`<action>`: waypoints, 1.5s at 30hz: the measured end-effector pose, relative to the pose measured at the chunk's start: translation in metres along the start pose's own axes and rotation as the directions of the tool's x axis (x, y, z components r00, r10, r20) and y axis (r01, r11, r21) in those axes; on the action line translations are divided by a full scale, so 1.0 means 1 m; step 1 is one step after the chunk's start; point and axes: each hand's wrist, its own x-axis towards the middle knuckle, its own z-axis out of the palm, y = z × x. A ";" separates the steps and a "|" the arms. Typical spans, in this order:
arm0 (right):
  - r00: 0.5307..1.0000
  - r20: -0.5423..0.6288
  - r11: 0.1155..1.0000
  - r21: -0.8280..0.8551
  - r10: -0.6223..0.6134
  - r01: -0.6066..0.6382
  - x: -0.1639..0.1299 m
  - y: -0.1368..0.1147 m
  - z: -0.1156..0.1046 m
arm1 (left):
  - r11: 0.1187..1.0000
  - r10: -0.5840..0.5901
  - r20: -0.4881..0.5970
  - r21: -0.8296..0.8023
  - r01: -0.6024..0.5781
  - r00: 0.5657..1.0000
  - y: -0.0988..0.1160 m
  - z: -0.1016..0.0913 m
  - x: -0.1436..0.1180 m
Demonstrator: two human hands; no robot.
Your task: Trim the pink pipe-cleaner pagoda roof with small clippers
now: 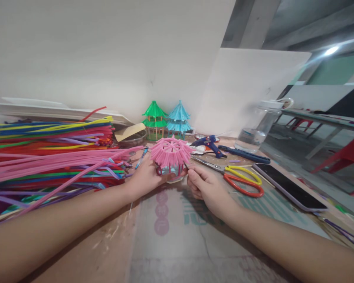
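Observation:
A small pink pavilion model (172, 151) with a fringed roof of pipe cleaners stands before me in the head view. My left hand (149, 175) is closed around the lower left of it, with the thumb along the base. On the other side, my right hand (202, 182) pinches a thin dark piece whose tip reaches the edge of the pink roof; its kind is too small to make out. Behind stand a green pavilion model (155, 120) and a blue pavilion model (179, 120).
Bundled pipe cleaners (53, 157) fill the left side. To the right lie a glue gun (209, 144), scissors (243, 181), a dark blue long-handled tool (244, 153) and a phone (289, 186). A water bottle (256, 125) stands behind them; a metal bowl (134, 139) is back left.

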 end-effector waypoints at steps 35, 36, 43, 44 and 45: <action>0.995 0.086 0.999 0.012 0.041 -0.042 -0.001 0.000 -0.001 | 0.969 -0.066 0.026 -0.238 0.070 0.997 -0.018 0.006 -0.004; 0.995 0.085 0.999 0.013 0.043 -0.045 -0.001 0.000 -0.001 | 0.973 -0.056 0.032 -0.222 0.062 0.998 -0.019 0.006 -0.005; 0.994 0.089 0.997 0.034 0.062 -0.065 -0.001 0.000 -0.002 | 0.989 0.005 0.056 -0.151 0.003 0.998 -0.015 0.002 -0.005; 0.993 0.094 0.996 0.041 0.069 -0.073 -0.001 0.000 -0.002 | 0.989 0.023 0.051 -0.144 -0.016 0.998 -0.014 0.001 -0.005; 0.992 0.100 0.995 0.050 0.077 -0.083 -0.001 -0.001 -0.001 | 0.990 0.040 0.046 -0.137 -0.034 0.998 -0.012 0.000 -0.004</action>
